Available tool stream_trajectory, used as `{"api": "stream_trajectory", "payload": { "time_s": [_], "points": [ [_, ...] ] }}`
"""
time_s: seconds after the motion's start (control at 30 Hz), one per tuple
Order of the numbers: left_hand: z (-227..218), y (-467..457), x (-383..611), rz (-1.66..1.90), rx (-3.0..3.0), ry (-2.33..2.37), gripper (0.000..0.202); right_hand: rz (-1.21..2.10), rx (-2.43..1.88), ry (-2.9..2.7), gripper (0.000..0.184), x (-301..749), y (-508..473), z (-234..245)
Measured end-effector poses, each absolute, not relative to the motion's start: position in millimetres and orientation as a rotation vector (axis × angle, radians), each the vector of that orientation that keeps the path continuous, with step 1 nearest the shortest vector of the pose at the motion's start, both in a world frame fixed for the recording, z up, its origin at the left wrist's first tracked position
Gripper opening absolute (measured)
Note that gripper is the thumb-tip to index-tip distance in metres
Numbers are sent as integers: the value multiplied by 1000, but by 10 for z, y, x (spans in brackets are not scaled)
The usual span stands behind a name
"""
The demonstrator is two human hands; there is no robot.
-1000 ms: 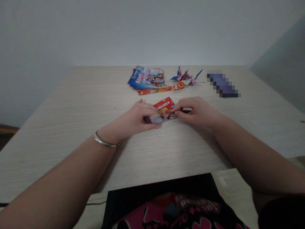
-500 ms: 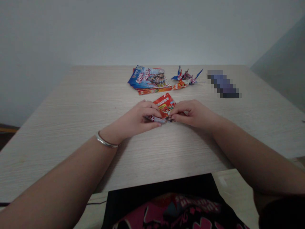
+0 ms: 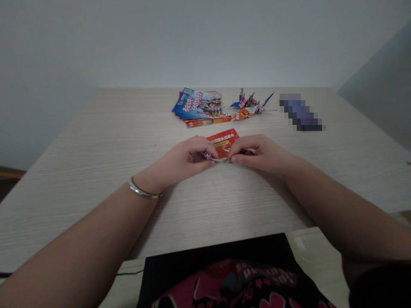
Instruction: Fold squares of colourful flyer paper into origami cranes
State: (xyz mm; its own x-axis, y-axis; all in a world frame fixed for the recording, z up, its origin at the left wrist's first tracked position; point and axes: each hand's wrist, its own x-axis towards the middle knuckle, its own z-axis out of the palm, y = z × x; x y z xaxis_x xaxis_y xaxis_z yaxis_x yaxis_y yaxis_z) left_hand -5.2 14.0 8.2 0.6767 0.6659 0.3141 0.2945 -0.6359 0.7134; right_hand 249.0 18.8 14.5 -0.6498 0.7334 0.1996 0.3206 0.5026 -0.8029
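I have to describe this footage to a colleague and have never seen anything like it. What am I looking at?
There is no machine here. A camera worn on a person's head looks forward and down at that person's own bare hands. The left hand, with a shiny silver bangle at its wrist, and the right hand both pinch a red printed, folded piece of paper along its near edge. Beyond them, on the pale wood-grain table, lies a fanned stack of blue and orange printed leaflets. Right of it sit pointed, multicoloured folded-paper shapes, rather like birds. Farther right is a dark bluish-purple oblong, too pixelated to identify.
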Motion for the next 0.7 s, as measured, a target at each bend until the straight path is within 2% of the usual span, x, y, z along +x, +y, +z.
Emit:
{"api": "stream_trajectory", "payload": {
  "time_s": [0.33, 0.7],
  "points": [
    [77, 156, -51, 735, 2335, 691, 6, 1197, -1107, -2124, 14, 2448, 169, 111],
    [73, 147, -62, 745, 2388, 744, 7, 917, -1308, -2088, 14, 2527, 230, 87]
  ]
}}
